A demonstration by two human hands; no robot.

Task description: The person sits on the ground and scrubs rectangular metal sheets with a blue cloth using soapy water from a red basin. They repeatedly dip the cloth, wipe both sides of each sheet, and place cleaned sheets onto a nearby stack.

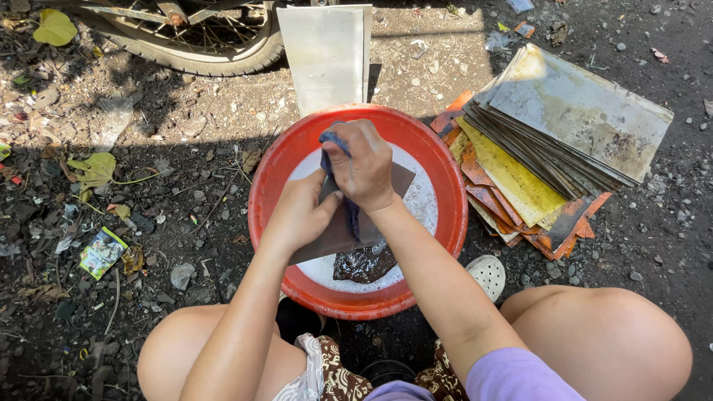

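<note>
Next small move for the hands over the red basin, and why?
Probably drag the cloth down the tile: the right hand presses it at the tile's upper end, the left hand steadies the tile, and its lower end sits in foamy water in the basin.

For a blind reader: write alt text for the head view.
Over a round red plastic basin of foamy water, the left hand steadies a flat brown rectangular tile while the right hand rubs it with a blue cloth. A stack of dirty tiles lies beside it.

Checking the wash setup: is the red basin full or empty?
Partly full: foamy water covers the bottom of the red basin, well below its rim.
</note>
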